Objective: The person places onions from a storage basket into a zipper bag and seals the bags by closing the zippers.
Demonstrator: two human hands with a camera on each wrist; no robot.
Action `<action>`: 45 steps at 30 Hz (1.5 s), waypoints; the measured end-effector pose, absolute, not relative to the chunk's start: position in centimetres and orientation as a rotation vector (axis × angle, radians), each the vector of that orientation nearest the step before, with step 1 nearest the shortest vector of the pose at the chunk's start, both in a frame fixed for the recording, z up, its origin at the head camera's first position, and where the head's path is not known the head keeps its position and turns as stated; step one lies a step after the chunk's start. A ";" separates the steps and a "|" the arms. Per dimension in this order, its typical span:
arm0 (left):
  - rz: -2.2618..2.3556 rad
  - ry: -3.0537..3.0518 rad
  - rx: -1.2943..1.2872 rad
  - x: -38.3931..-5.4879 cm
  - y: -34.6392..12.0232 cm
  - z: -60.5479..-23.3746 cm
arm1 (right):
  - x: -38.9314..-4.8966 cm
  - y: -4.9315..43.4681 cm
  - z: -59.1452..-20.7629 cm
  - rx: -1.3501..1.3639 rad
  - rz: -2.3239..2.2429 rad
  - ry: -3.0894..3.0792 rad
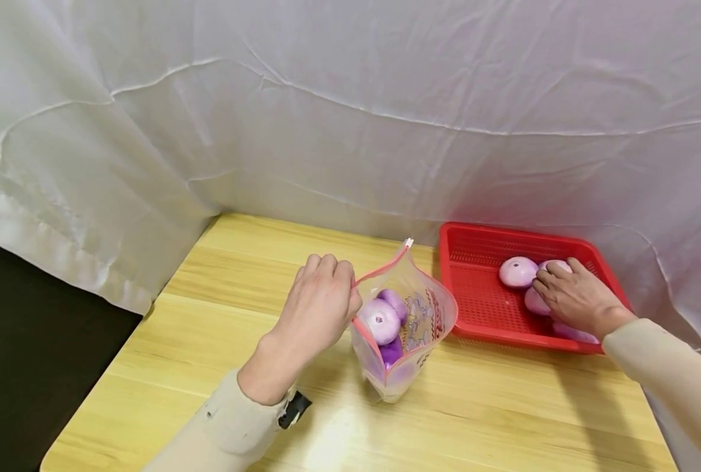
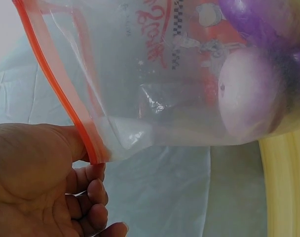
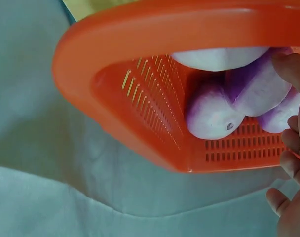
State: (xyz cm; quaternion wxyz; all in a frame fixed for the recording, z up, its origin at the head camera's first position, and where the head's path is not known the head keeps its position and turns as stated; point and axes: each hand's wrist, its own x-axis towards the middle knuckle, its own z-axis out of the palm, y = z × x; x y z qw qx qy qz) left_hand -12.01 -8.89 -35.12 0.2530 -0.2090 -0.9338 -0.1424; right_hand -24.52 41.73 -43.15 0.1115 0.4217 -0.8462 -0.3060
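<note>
My left hand (image 1: 322,305) pinches the red-edged rim of a clear zip bag (image 2: 125,94) between thumb and fingers. The bag stands with its mouth spread wide on the table. Inside it lie several purple-and-white round vegetables (image 1: 381,321), seen through the plastic in the left wrist view. My right hand (image 1: 577,298) is down in the red basket (image 1: 474,288), over a cluster of similar vegetables (image 1: 518,271). In the right wrist view its thumb overlaps one purple-and-white vegetable (image 3: 261,94), and the other fingers (image 3: 290,165) are loosely bent below and apart from the thumb.
The basket with slotted walls stands at the back right of the wooden table (image 1: 208,341), close to the bag. A pale cloth curtain (image 1: 326,157) hangs behind the table and along its sides. A dark area (image 1: 37,347) lies beyond the left edge.
</note>
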 end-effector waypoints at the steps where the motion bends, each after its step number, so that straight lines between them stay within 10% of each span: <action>1: -0.388 -2.537 -0.571 -12.0 -8.9 -35.1 | -24.5 41.7 -43.2 1.230 -0.911 -2.493; 45: -0.398 -2.568 -0.568 -11.7 -8.8 -34.9 | -24.3 42.0 -44.8 0.988 -0.767 -2.641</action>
